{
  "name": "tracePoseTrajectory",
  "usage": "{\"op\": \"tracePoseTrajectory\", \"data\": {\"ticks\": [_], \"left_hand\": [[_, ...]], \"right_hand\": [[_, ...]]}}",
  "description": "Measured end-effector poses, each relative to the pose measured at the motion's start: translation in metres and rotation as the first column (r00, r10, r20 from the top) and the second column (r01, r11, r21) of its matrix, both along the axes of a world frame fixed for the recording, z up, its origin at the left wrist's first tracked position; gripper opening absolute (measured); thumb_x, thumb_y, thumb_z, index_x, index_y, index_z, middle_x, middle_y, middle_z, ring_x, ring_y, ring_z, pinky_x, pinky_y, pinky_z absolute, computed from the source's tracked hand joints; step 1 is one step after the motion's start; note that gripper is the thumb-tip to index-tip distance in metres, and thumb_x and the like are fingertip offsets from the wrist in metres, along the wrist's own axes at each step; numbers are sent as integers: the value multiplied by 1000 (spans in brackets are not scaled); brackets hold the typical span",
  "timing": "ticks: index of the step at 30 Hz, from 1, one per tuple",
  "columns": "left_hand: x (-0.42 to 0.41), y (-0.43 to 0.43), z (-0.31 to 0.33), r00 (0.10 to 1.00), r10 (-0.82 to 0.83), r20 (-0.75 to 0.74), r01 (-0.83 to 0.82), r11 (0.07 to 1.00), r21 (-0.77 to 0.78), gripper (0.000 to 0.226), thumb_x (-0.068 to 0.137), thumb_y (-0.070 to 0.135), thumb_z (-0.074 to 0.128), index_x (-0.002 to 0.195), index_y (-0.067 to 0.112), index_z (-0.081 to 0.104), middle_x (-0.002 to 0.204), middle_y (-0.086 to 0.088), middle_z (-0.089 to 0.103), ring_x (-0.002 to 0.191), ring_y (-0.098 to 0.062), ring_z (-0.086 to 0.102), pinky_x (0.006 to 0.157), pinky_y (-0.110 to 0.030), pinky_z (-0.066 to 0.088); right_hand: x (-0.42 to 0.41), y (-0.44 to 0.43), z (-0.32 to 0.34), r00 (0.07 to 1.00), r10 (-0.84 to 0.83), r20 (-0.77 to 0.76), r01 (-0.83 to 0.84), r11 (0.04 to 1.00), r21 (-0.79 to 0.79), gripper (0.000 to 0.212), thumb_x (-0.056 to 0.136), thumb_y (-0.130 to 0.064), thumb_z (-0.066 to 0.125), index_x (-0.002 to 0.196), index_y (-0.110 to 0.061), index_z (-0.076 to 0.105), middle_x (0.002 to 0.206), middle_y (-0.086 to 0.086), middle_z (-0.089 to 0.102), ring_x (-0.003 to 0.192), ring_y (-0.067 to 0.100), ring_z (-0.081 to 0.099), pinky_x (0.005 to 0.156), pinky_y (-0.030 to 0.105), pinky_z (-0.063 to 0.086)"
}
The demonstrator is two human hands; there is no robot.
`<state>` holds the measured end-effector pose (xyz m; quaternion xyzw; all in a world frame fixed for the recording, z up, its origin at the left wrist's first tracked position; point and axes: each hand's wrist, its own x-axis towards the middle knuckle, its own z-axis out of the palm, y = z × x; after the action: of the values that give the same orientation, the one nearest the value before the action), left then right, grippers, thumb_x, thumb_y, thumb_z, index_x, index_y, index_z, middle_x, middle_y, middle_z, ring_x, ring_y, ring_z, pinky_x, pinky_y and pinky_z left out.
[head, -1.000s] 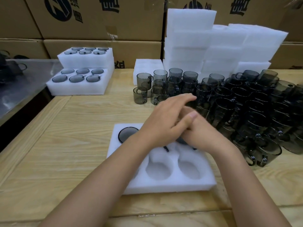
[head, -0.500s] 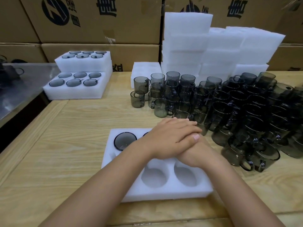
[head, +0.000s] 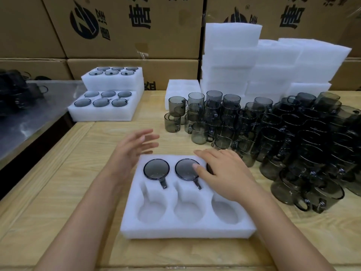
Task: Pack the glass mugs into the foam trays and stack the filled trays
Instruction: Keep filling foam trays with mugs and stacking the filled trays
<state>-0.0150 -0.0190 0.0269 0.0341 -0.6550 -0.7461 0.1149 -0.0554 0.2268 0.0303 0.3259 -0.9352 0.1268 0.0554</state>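
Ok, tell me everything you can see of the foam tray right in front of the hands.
The foam tray is a white, soft-looking rectangular block lying flat on the wooden table, with six round pockets in two rows, each with a handle slot. The far row's left and middle pockets hold smoky glass mugs, handles toward the person. A dark edge shows in the far right pocket, mostly hidden under the right hand, which rests on the tray. The three near pockets are empty. The left hand hovers open by the far left corner.

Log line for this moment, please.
tray: back row filling, front row empty | left hand: open, off tray | right hand: on back-right mug | loose mugs: right
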Motion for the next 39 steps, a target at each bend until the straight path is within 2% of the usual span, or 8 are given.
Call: {"op": "tracePoseTrajectory", "data": {"ticks": [7,11,15,22,26,32,36,39], "left_hand": [[-2,-5,-22,998,-46,42,42,994,99,36,68,-2,50,103,2,61,83,-11,73,73,-20,69,63,-24,56],[-3,-6,-25,998,-32,45,27,994,105,35,78,-17,36,97,0,60,76,-12,72,65,-21,68,58,-25,55],[-4,-8,-25,999,-37,25,34,993,112,36,62,-7,52,95,1,61,77,-13,72,65,-22,68,58,-27,55],[-3,-9,-29,999,-40,-19,42,993,110,34,63,-1,53,95,6,64,79,-13,73,67,-22,69,59,-28,56],[-5,-10,-31,999,-18,-40,22,996,92,35,63,-2,54,95,6,64,83,-13,74,73,-21,70,62,-27,56],[-5,-8,-32,998,25,-55,-21,997,72,35,62,-2,53,93,8,65,81,-11,74,73,-19,70,61,-25,55],[-3,-6,-32,998,46,-45,-45,999,23,30,65,5,54,93,6,65,82,-10,72,74,-16,67,64,-24,55],[0,-11,-32,951,264,-159,-290,942,-170,9,72,16,54,78,9,57,67,-2,57,61,-11,53,55,-20,41]], "right_hand": [[-19,1,1,974,-220,-50,159,826,-541,27,98,-25,43,102,-14,68,104,2,67,97,25,54,86,37,39],[-46,29,1,957,-283,-65,262,937,-232,42,89,-1,41,125,-15,59,126,0,58,104,24,38,90,34,36],[-53,36,-3,962,-143,-232,175,977,124,34,89,-17,50,122,-22,61,126,-5,49,104,22,33,86,31,31],[-62,29,1,985,-119,-122,97,980,-175,12,88,-14,62,95,-8,70,112,0,57,97,18,42,89,28,33],[-54,25,11,995,-98,33,101,849,-519,6,85,-13,67,81,-17,68,106,-8,57,75,-5,47,73,3,33],[-28,19,22,978,103,181,106,502,-858,25,88,-12,63,70,-30,61,119,-9,53,92,2,57,78,20,47],[-19,27,17,832,319,454,317,400,-860,31,94,-16,50,70,-26,68,108,-10,66,95,10,61,86,35,46],[-17,39,14,792,169,587,507,355,-786,28,90,-26,47,88,-17,74,87,-3,70,77,13,62,69,27,49]]}}
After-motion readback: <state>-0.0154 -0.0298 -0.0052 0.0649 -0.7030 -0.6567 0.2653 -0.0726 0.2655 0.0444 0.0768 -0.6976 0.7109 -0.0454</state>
